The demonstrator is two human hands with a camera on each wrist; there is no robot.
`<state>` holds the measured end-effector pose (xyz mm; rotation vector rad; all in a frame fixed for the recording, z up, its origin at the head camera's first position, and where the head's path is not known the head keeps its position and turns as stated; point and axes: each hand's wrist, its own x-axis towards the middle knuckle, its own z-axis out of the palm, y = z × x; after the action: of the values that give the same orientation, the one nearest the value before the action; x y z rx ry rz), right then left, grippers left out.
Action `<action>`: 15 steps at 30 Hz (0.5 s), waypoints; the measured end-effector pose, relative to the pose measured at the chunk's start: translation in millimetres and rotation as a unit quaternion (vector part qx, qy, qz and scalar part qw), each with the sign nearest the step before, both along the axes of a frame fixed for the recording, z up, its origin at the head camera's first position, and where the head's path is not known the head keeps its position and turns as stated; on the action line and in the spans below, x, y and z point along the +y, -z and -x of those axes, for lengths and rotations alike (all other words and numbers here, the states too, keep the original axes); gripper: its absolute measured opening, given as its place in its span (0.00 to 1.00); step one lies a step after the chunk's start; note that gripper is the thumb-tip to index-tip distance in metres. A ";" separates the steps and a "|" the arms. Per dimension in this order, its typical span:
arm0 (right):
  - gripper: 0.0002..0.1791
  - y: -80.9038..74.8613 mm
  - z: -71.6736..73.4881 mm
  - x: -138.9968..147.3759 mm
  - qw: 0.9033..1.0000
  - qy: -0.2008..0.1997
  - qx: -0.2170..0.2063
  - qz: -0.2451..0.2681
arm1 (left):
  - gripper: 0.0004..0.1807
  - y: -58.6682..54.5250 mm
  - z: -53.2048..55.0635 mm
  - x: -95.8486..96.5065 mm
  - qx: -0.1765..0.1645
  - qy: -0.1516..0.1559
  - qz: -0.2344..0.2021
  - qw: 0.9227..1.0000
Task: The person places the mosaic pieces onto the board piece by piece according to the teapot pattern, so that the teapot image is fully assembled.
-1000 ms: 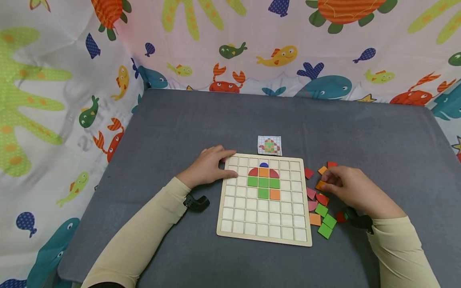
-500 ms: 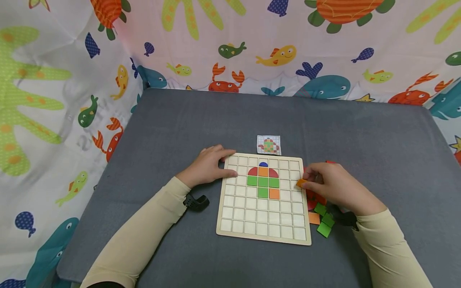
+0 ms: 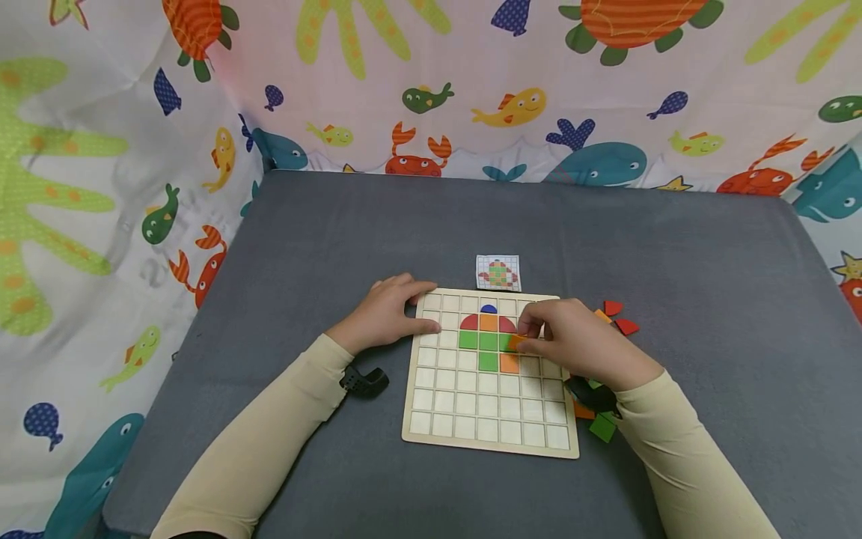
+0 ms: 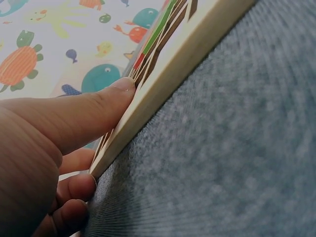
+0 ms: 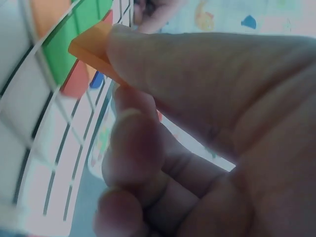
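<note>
A wooden grid board (image 3: 490, 406) lies on the grey table, with green, red, orange and blue tiles in its upper middle cells. My left hand (image 3: 387, 314) grips the board's upper left corner; in the left wrist view the thumb (image 4: 106, 106) lies on the rim and the other fingers bend at the edge. Over the board, my right hand (image 3: 586, 340) pinches an orange tile (image 5: 94, 47) between thumb and forefinger. That tile is tilted just above the green tile (image 3: 505, 341) at the right of the green row and partly covers it.
A small pattern card (image 3: 497, 272) lies just beyond the board. To the right are loose red tiles (image 3: 626, 326) and green tiles (image 3: 602, 427), partly hidden by the right hand and its wrist camera. A sea-animal printed cloth (image 3: 458, 75) hangs behind the table.
My right hand has picked up an orange tile from the loose pile and carried it left over the board. My left hand stays on the board's corner.
</note>
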<state>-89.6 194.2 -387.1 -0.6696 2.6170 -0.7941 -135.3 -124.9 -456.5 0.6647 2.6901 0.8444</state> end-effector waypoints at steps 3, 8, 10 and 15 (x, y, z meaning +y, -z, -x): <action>0.08 2.2 3.3 -10.1 1.000 -0.017 0.008 0.002 | 0.42 1.0 -0.2 -0.7 0.001 0.003 -0.007 1.000; 0.08 6.1 6.3 -24.5 0.999 -0.036 0.001 0.007 | 0.42 2.3 -0.5 -2.4 0.003 0.003 -0.006 1.000; 0.08 7.4 6.4 -29.1 0.999 -0.044 0.003 0.009 | 0.42 2.5 -0.4 -2.3 0.005 0.002 -0.005 1.000; 0.08 11.5 5.6 -37.5 0.998 -0.062 0.018 0.021 | 0.42 2.9 0.9 -0.4 0.012 0.001 -0.003 1.000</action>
<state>-95.2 156.6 -398.6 -0.8574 2.5673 -0.8089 -136.2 -125.3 -459.3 0.6833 2.7087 0.8487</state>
